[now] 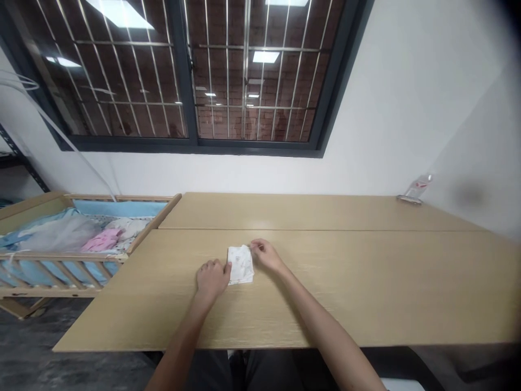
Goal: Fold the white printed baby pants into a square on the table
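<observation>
A small folded white cloth with a faint print (241,265) lies on the wooden table (366,282), near its middle. My left hand (212,278) rests on the table at the cloth's left edge, fingers curled, thumb touching the cloth. My right hand (264,253) pinches the cloth's upper right corner with closed fingers. Both forearms reach in from the bottom of the view.
A wooden baby crib (61,255) with blue lining, pink and white clothes stands against the table's left side. A plastic bottle (417,189) lies at the table's far right corner by the wall. A barred window (195,76) fills the wall ahead.
</observation>
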Available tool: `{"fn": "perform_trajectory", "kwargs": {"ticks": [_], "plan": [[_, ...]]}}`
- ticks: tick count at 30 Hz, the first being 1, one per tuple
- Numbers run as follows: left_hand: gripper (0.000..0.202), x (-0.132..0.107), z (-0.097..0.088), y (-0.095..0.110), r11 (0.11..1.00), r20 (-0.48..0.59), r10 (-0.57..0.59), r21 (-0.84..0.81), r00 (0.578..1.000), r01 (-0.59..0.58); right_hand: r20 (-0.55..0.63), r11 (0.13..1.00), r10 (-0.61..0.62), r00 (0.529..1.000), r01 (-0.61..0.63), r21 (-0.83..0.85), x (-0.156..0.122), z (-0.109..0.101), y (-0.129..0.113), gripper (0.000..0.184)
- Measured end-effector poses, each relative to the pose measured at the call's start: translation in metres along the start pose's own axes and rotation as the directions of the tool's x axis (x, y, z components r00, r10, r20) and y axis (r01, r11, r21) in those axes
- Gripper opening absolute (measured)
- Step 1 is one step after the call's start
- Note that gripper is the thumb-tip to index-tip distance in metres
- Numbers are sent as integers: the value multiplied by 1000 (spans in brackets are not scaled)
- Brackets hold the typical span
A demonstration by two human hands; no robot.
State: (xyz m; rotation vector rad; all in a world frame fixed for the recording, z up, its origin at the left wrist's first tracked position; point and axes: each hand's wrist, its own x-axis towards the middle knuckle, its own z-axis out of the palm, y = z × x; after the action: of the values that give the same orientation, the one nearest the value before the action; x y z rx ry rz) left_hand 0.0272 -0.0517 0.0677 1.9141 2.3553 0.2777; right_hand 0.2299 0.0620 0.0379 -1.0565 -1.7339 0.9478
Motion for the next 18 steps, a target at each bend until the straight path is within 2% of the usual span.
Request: {"fn": "perform_trajectory", "kwargs": {"ticks": [3,6,9,11,14,16,18], "plan": [[53,10,5,10,1000,38,4,-15,999,-3,36,997,24,999,-27,79,-4,9,3,27],[47,14,5,21,999,57,30,-44,998,-27,10,991,95,995,-96,91,-6,16,2,29],[40,11,-4,25,991,30,103,-90,994,-100,-34,985,152,988,-149,82,-6,21,-6,28],[37,2,-16,20,980,-14,158,-123,987,-159,-50,984,156,986,-150,101,-11,25,-19,29],[35,-27,-41,-4,960,-85,214,-167,973,-226,-5,970,156,988,-152,192,-33,39,-50,31],[36,-57,-59,-31,933,-144,255,-223,956,-282,65,942,167,984,-179,284,-59,57,-74,32],[41,-93,-73,-67,907,-137,300,-264,944,-327,201,902,192,960,-254,349,-92,80,-99,33]]}}
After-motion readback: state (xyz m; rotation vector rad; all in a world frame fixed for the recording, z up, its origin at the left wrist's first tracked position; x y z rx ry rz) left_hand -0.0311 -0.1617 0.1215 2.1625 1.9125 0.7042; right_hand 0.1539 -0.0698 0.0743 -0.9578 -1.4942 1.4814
